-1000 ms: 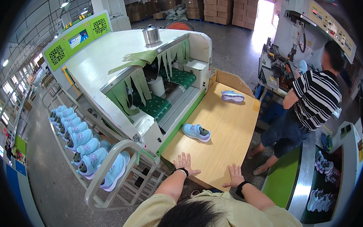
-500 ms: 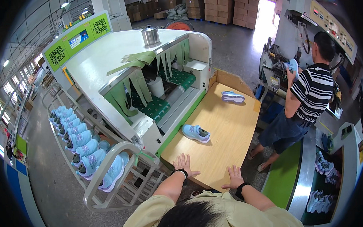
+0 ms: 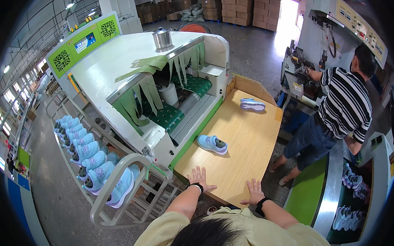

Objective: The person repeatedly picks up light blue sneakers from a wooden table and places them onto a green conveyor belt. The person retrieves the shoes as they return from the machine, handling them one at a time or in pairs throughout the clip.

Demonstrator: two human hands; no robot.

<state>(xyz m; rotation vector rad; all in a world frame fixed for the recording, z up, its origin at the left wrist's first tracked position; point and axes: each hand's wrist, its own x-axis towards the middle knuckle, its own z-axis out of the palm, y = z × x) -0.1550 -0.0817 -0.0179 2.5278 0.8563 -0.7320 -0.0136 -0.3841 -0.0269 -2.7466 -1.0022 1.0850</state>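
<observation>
The left hand (image 3: 199,180) lies flat, palm down, on the near edge of the wooden surface (image 3: 245,134), its fingers (image 3: 197,171) spread wide and holding nothing. The right hand (image 3: 253,192) rests the same way just beside it, fingers fanned out, empty. Both wrists carry dark bands. The surface is smooth, pale plywood with a raised cardboard wall at its far end. A light blue knit shoe (image 3: 212,144) with a white sole lies on the surface ahead of the hands, well apart from them, near the mouth of the white tunnel machine (image 3: 130,69). A second blue shoe (image 3: 252,105) lies further off. Green strip curtains (image 3: 144,92) hang limp over a studded green belt (image 3: 168,117).
</observation>
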